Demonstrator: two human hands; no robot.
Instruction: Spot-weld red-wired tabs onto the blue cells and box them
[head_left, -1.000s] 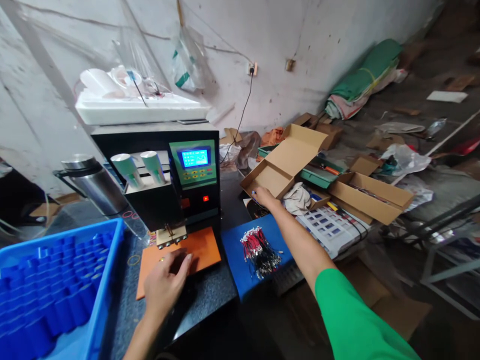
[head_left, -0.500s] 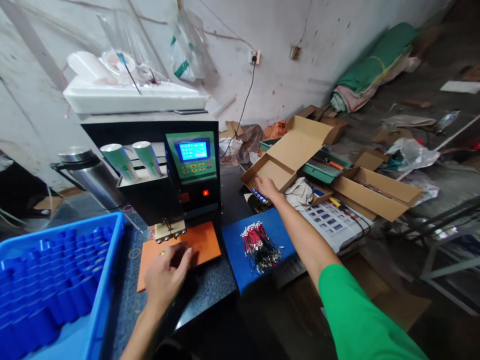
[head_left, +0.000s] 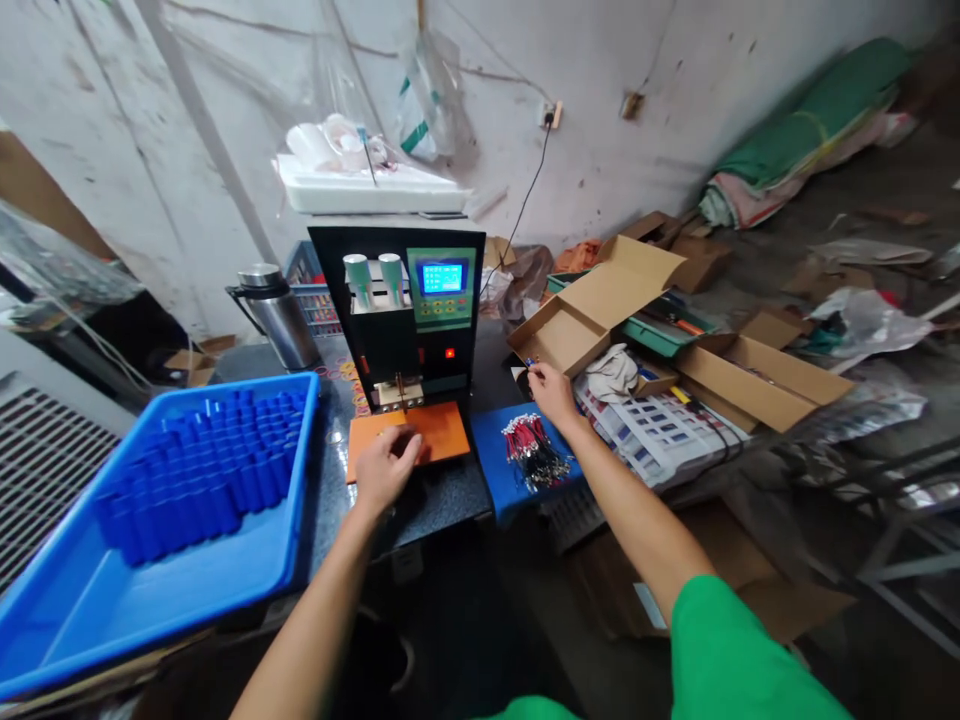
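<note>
Left hand (head_left: 386, 465) half open, nothing seen in it, curled over the near edge of one orange board (head_left: 439, 435), perhaps waiting by the machine (head_left: 442, 375); right hand (head_left: 541, 378) pinched on what looks like one small blue piece (head_left: 531, 363), beside the open carton (head_left: 562, 340). One wire bundle (head_left: 535, 450) lies close by, probably for easy picking; two greenish cylinders (head_left: 358, 278) on the machine, one tray (head_left: 97, 630) of blue cylinders (head_left: 217, 475) (upright, too many to count).

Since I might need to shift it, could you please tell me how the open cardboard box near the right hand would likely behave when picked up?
The cardboard box looks thin-walled, so it should be fairly light and may bend if squeezed. Its broad lid is folded open, so that would probably flap when lifted.
</note>
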